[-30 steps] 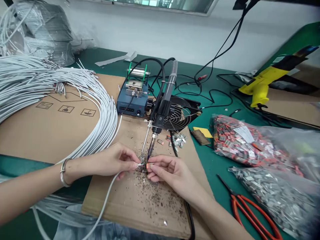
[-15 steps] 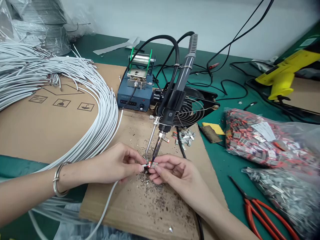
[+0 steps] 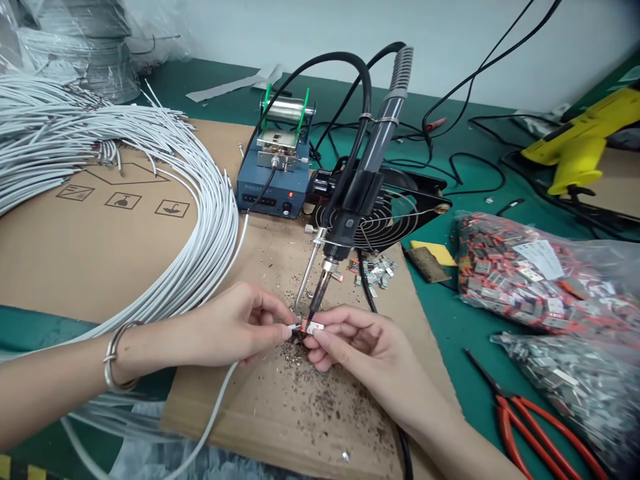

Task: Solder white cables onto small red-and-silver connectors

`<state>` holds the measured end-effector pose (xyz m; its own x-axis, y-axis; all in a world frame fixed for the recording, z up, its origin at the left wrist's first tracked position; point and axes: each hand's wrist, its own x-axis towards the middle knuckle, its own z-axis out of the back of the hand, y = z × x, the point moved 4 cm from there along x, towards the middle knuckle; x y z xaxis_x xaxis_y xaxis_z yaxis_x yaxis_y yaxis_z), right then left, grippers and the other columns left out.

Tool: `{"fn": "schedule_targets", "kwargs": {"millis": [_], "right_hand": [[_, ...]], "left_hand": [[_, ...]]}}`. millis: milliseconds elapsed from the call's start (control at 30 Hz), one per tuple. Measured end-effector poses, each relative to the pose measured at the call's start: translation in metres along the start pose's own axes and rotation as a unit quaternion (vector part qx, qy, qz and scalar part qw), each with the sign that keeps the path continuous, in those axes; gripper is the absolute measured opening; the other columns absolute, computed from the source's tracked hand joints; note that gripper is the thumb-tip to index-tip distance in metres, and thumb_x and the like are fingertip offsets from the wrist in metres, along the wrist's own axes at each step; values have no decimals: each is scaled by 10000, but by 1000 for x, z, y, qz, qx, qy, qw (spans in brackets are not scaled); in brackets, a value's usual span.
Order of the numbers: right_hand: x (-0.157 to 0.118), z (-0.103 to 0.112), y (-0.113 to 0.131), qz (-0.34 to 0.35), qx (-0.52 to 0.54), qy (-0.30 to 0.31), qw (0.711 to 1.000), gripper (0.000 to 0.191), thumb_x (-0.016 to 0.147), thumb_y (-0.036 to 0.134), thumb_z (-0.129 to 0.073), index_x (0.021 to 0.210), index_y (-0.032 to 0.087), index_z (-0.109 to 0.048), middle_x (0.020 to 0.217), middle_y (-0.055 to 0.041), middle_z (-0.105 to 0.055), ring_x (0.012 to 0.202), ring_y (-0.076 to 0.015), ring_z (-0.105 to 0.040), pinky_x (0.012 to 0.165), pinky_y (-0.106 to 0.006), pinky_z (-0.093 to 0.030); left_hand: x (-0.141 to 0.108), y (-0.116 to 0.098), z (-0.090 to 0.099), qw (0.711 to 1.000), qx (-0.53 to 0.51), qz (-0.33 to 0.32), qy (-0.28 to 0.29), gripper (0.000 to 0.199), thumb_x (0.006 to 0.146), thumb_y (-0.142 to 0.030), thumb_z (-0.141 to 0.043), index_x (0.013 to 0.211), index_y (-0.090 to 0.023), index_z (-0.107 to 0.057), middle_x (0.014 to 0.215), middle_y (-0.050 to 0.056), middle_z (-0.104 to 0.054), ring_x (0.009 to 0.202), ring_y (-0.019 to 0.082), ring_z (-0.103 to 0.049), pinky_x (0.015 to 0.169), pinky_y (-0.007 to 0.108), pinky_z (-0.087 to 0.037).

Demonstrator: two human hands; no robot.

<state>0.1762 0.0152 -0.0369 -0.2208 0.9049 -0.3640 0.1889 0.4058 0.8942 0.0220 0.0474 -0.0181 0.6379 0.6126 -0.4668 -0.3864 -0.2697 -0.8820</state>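
In the head view, my left hand [image 3: 250,323] pinches the end of a white cable [image 3: 291,327] between thumb and fingers. My right hand [image 3: 357,340] grips a small orange-and-silver connector [image 3: 313,326], its orange end facing the cable. The cable end meets the connector, or nearly so; their exact contact is too small to make out. Above them a stand-held soldering iron [image 3: 320,290] slants down, its dark tip at the connector's orange end. A thin metal solder guide tube [image 3: 307,277] comes down beside the tip.
Behind stands a blue solder feeder [image 3: 273,193] with a solder spool [image 3: 285,110], beside a black fan [image 3: 395,210]. Bundled white cables [image 3: 210,247] curve along the left. On the right lie bagged orange connectors [image 3: 530,280], bagged metal shells [image 3: 565,387] and red-handled pliers [image 3: 515,400]. Debris dots the cardboard [image 3: 240,420].
A red light on the solder feeder is now lit. Both hands keep their grips, with the connector's face showing more clearly. The whole view has shifted slightly.
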Motion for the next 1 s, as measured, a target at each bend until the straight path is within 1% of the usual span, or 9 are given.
{"fn": "schedule_targets", "kwargs": {"millis": [133, 267, 600, 867, 1000], "right_hand": [[-1, -1, 2, 3, -3, 3, 1000, 157, 648, 241, -757, 757, 157, -681, 625, -31, -712, 474, -72, -617, 466, -138, -524], [-1, -1, 3, -2, -7, -2, 1000, 176, 630, 260, -765, 747, 158, -682, 612, -33, -705, 455, -73, -598, 435, -142, -509], [-2, -1, 4, -10, -27, -7, 1000, 187, 638, 275, -755, 765, 161, -679, 630, -41, -700, 454, -87, -573, 423, -178, -492], [-1, 0, 4, -4, -19, 2, 1000, 175, 634, 266, -760, 767, 171, -695, 621, -32, -705, 431, -64, -543, 408, -149, -459], [0, 0, 4, -5, -16, 3, 1000, 179, 631, 275, -761, 764, 174, -696, 617, -31, -705, 420, -65, -538, 400, -157, -456]], "left_hand": [[0, -2, -1, 1000, -16, 2, 10, 155, 777, -265, -530, 815, -127, -590, 463, -85, -397, 366, 58, -397, 368, 168, -302], [-2, -4, -1, 1000, -14, 11, 13, 146, 778, -257, -523, 802, -125, -582, 459, -88, -392, 362, 55, -390, 366, 166, -296], [-2, -6, -1, 1000, -6, 24, -8, 133, 757, -249, -538, 773, -125, -583, 452, -90, -383, 352, 54, -393, 360, 166, -296], [-2, -6, 0, 1000, -6, 25, 10, 120, 762, -238, -526, 760, -127, -571, 459, -89, -396, 359, 56, -405, 369, 171, -285], [-1, -6, 0, 1000, -5, 20, 12, 133, 763, -253, -529, 771, -127, -570, 470, -89, -399, 359, 56, -413, 370, 172, -291]]}}
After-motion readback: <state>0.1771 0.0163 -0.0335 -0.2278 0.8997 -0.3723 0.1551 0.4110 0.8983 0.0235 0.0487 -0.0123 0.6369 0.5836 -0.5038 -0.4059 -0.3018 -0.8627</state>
